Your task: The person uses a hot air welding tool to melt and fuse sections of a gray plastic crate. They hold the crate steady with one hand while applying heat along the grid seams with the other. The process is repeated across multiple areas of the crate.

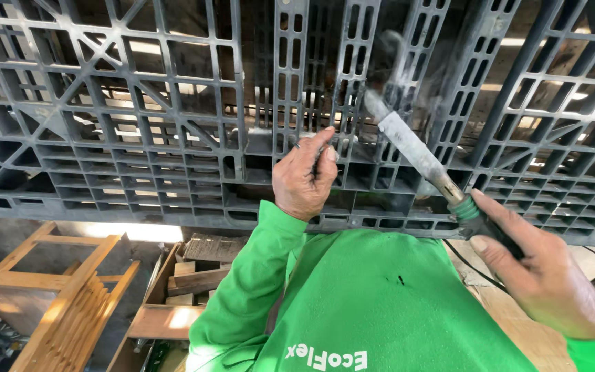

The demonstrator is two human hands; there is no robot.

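A dark grey plastic pallet stands on edge in front of me, its ribbed grid filling the upper view. My left hand, in a green sleeve, presses against a rib near the middle and pinches a thin dark strip between fingers and thumb. My right hand grips the dark and green handle of a flat metal blade tool. The blade slants up and left; its tip touches the pallet just right of my left hand. Pale smoke rises from the tip.
My green sweatshirt covers the lower middle. At lower left stand a wooden frame and stacked wood offcuts on the ground. A dark cable runs down from the tool handle at the right.
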